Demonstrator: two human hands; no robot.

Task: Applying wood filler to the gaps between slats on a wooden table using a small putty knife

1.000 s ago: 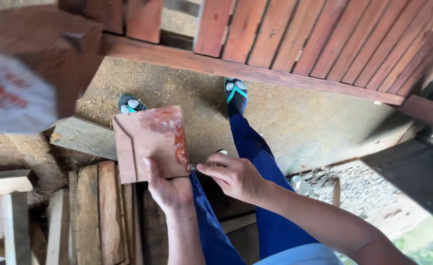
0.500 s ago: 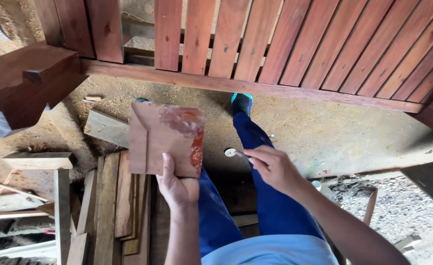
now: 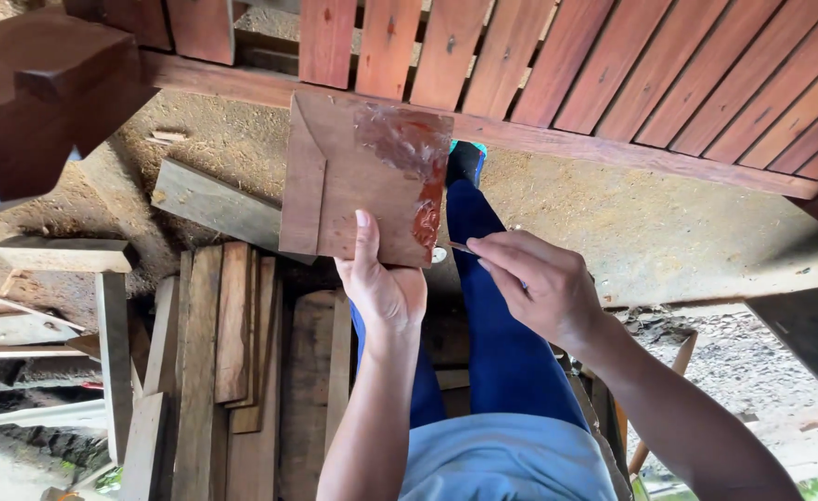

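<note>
Red-brown slatted wooden frame (image 3: 613, 74) spans the top of the view, its long lower rail running left to right over a sawdust-covered floor (image 3: 669, 223). A dark heavy timber block (image 3: 47, 83) juts in at upper left. Below it, a pile of loose planks (image 3: 232, 362) lies lengthwise on the ground at lower left, with one grey board (image 3: 214, 204) lying crosswise just above the pile. The person stands over this, legs in blue trousers (image 3: 502, 362), one blue shoe (image 3: 469, 162) visible beyond the knee, partly hidden. Held up in front of the frame is a flat square wooden board (image 3: 353, 186), brown, with a diagonal seam near its left edge and a glossy red-brown smear of paste (image 3: 418, 158) over its upper right corner and down the right edge. The left hand (image 3: 381, 288) grips the board at its lower edge, thumb pressed flat on the face, fingers behind. The right hand (image 3: 539, 288) is just right of the board's lower corner, fingers closed around a small thin tool (image 3: 455, 247); its tip points toward the board's edge and sits close to it. Cannot tell whether the tip touches the board. Tool's kind not resolvable at this size.
</note>
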